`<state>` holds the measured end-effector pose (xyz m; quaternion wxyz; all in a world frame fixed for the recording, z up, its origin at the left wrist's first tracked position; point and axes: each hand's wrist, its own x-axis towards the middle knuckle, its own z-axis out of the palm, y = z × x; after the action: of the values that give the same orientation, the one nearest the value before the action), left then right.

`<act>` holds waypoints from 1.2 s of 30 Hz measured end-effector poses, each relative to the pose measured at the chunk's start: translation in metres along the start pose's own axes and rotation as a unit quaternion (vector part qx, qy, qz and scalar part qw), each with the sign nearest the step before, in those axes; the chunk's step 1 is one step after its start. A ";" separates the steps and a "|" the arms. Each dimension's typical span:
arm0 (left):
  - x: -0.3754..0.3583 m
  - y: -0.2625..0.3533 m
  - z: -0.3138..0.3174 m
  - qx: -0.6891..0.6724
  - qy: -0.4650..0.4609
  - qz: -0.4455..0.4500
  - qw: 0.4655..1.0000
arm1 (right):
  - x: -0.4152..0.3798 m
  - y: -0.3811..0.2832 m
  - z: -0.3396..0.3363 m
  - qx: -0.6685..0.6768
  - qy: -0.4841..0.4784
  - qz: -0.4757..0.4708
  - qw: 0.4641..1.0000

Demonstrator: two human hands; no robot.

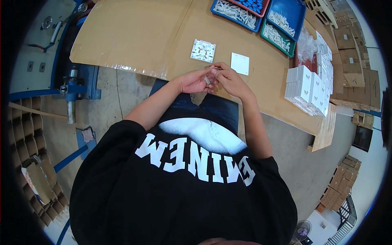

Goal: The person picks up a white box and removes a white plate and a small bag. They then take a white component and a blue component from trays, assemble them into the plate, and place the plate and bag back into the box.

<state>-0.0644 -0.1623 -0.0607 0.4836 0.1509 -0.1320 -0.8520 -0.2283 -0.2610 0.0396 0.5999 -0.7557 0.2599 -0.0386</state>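
Note:
My left hand (195,82) is turned palm up at the table's near edge, its fingers curled around a small pale plastic piece (207,81). My right hand (229,80) meets it from the right, thumb and fingers bent together against the left fingertips. What the right fingers hold, if anything, is hidden. Just beyond my hands lies a square white plastic housing (203,50), its inner side with metal-coloured parts facing up. A flat white square plate (240,64) rests on the table to its right, close to my right hand.
Blue, green and red trays (261,29) with small white and blue parts stand at the far right of the cardboard-covered table (134,36). Stacked white boxes (304,87) and a clear plastic bag (306,47) sit on the right. A blue-and-grey machine (71,85) stands at left.

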 end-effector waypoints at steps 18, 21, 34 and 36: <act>0.003 0.005 -0.001 -0.025 0.008 -0.056 0.998 | 0.039 0.075 -0.152 -0.082 0.254 -0.014 0.963; 0.004 0.006 -0.002 -0.029 -0.001 -0.053 0.998 | 0.055 0.087 -0.203 -0.084 0.304 -0.028 0.949; 0.007 0.010 0.004 -0.011 0.018 -0.072 0.997 | 0.128 0.065 -0.346 -0.399 0.473 0.098 0.780; 0.007 0.012 0.006 -0.013 0.013 -0.079 0.997 | 0.138 0.060 -0.350 -0.410 0.469 0.118 0.773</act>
<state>-0.0605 -0.1734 -0.0517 0.4186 0.1659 -0.1022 -0.8870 -0.2600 -0.6405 0.0463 0.0368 -0.7818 0.5870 -0.2069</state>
